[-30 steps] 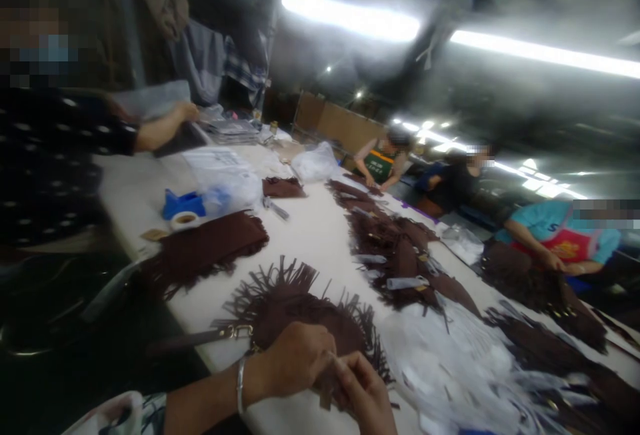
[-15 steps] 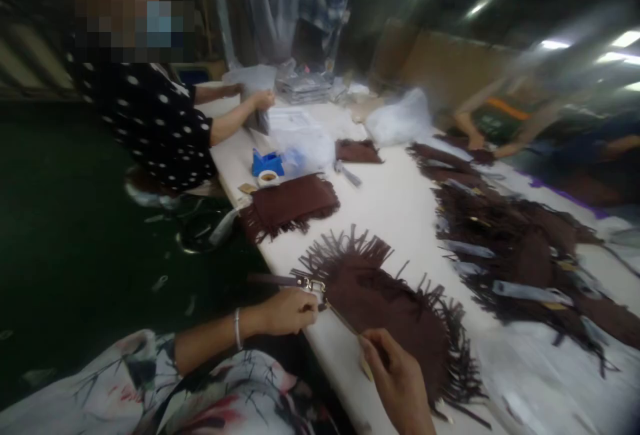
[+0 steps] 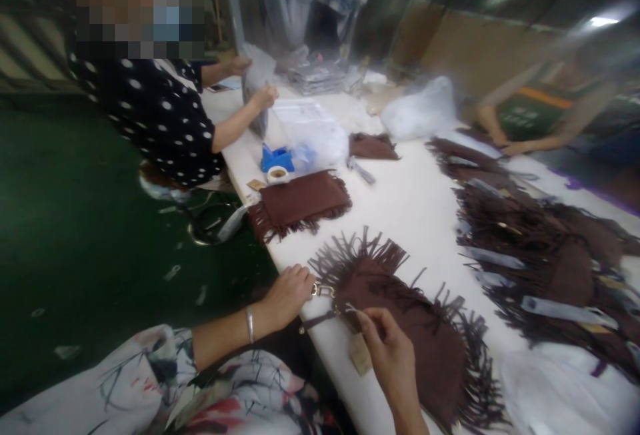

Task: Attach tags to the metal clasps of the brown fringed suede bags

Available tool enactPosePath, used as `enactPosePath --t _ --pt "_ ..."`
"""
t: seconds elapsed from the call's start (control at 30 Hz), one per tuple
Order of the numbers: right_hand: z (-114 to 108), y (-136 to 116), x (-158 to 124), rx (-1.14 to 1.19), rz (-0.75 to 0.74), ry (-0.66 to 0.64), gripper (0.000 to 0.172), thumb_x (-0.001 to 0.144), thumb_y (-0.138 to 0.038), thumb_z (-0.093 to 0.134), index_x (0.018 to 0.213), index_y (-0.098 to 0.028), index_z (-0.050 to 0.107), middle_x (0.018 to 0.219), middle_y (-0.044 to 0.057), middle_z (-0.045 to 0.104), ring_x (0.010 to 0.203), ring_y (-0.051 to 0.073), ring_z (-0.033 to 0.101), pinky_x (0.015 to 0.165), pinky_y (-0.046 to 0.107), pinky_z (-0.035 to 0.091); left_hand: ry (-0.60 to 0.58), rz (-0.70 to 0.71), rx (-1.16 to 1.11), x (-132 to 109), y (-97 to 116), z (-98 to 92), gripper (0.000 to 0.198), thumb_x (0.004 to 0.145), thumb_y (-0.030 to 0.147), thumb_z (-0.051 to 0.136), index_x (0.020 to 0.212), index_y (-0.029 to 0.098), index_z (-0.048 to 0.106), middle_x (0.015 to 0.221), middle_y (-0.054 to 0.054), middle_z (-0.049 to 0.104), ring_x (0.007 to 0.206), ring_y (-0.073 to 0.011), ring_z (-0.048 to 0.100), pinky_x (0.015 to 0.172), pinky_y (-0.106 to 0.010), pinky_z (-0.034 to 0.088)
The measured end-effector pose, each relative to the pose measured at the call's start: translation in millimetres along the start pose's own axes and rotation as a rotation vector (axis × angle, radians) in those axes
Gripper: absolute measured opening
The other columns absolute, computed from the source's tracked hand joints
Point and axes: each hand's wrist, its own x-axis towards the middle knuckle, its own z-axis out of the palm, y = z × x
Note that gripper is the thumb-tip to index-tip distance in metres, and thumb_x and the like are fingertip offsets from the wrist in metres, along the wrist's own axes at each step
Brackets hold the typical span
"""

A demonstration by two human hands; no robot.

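Note:
A dark brown fringed bag (image 3: 415,335) lies along the near edge of the table. At its left end a gold metal clasp (image 3: 325,291) sticks out against the fingers of my left hand (image 3: 291,296), which is closed around the strap end by the clasp. Below that hand, a dark strap end (image 3: 318,320) shows at the table edge. My right hand (image 3: 390,348) is over the bag, thumb and forefinger pinched on a thin pale string (image 3: 352,308). A small tan tag (image 3: 360,353) hangs beside these fingers.
Another fringed brown bag (image 3: 307,201) lies farther along, near a tape roll (image 3: 277,174) and a blue tape dispenser (image 3: 276,157). Fringed bags (image 3: 540,235) are heaped at right, with white plastic (image 3: 565,381) in front. A co-worker in polka dots (image 3: 165,115) handles a plastic bag at left.
My left hand has turned and closed nearer the clasp. The strap, formerly stretched out to the left, now shows below that hand. My right hand has risen slightly, and the tan tag shows more.

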Motion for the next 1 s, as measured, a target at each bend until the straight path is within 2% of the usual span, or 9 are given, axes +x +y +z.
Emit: enactPosePath --t 0.03,0.17,0.23,0.3,0.4,0.53,0.67,0.8,1.0 --pt "1.4 2.2 0.1 0.016 0.009 0.006 0.038 0.085 -0.06 0.052 0.085 -0.023 0.063 0.071 -0.001 0.067 0.067 0.017 0.061 0.062 0.023 0.042 -0.013 0.017 -0.003 -3.9 -2.5 -0.4 0.01 0.088 0.014 0.059 0.095 0.018 0.053 0.097 -0.007 0.054 0.094 -0.0256 0.048 0.083 -0.038 0.042" --pt "15.7 8.1 -1.8 0.051 0.019 -0.022 0.037 0.086 -0.058 0.051 0.084 -0.022 0.061 0.068 -0.002 0.064 0.064 0.016 0.059 0.061 0.023 0.042 -0.073 0.037 -0.009 -28.1 -11.2 -5.7 0.025 0.084 -0.002 0.044 0.097 0.017 0.053 0.098 -0.008 0.053 0.092 -0.024 0.049 0.081 -0.037 0.042" --pt "25.4 10.0 -2.2 0.059 0.004 -0.06 0.035 0.088 -0.055 0.05 0.084 -0.022 0.06 0.067 -0.002 0.063 0.062 0.016 0.058 0.06 0.023 0.042 -0.1 -0.002 -0.024 -37.6 -10.8 -10.6 0.025 0.086 -0.001 0.042 0.098 0.017 0.054 0.098 -0.008 0.053 0.089 -0.0236 0.05 0.078 -0.037 0.042" --pt "32.8 10.8 -1.7 0.082 -0.028 -0.097 0.034 0.089 -0.053 0.049 0.084 -0.021 0.06 0.069 -0.001 0.064 0.062 0.016 0.057 0.06 0.023 0.042 -0.076 -0.007 -0.049 -41.3 -5.9 -16.0 0.024 0.089 0.004 0.043 0.106 0.018 0.054 0.107 -0.01 0.053 0.094 -0.0241 0.05 0.081 -0.038 0.042" --pt "36.5 8.2 -1.3 0.136 -0.068 -0.134 0.032 0.09 -0.051 0.049 0.085 -0.02 0.06 0.074 0.001 0.065 0.065 0.016 0.058 0.062 0.023 0.042 -0.012 0.065 -0.075 -36.8 6.4 -19.2 0.022 0.093 0.016 0.047 0.114 0.018 0.053 0.116 -0.011 0.052 0.104 -0.0262 0.048 0.088 -0.04 0.04" --pt "33.0 -0.4 -3.5 0.199 -0.074 -0.185 0.031 0.091 -0.049 0.05 0.085 -0.02 0.059 0.073 0.0 0.063 0.063 0.014 0.054 0.059 0.022 0.041 -0.041 0.098 -0.038 -25.2 18.5 -6.5 0.014 0.092 0.026 0.054 0.102 0.016 0.056 0.1 -0.009 0.056 0.096 -0.0268 0.049 0.084 -0.04 0.042" --pt "30.5 -5.8 -4.2 0.193 -0.105 -0.201 0.03 0.092 -0.047 0.049 0.085 -0.02 0.059 0.072 0.0 0.062 0.063 0.014 0.054 0.06 0.023 0.041 -0.055 0.079 -0.001 -20.0 20.1 4.2 0.005 0.09 0.018 0.055 0.094 0.015 0.056 0.097 -0.009 0.056 0.093 -0.0266 0.049 0.079 -0.039 0.043" --pt "30.7 -6.6 0.0 0.155 -0.139 -0.223 0.029 0.093 -0.045 0.047 0.084 -0.02 0.058 0.074 0.0 0.064 0.067 0.015 0.057 0.063 0.023 0.041 -0.053 0.094 -0.009 -21.5 18.7 -2.6 0.006 0.086 0.013 0.055 0.092 0.015 0.056 0.098 -0.009 0.055 0.091 -0.0259 0.049 0.079 -0.039 0.043" --pt "27.9 -14.0 5.5 0.147 -0.204 -0.312 0.025 0.093 -0.039 0.047 0.08 -0.021 0.058 0.071 -0.001 0.062 0.065 0.014 0.056 0.061 0.022 0.04 -0.028 0.091 -0.11 -27.6 20.1 -12.4 0.012 0.092 0.015 0.044 0.088 0.016 0.055 0.096 -0.009 0.053 0.089 -0.0237 0.05 0.079 -0.038 0.043"
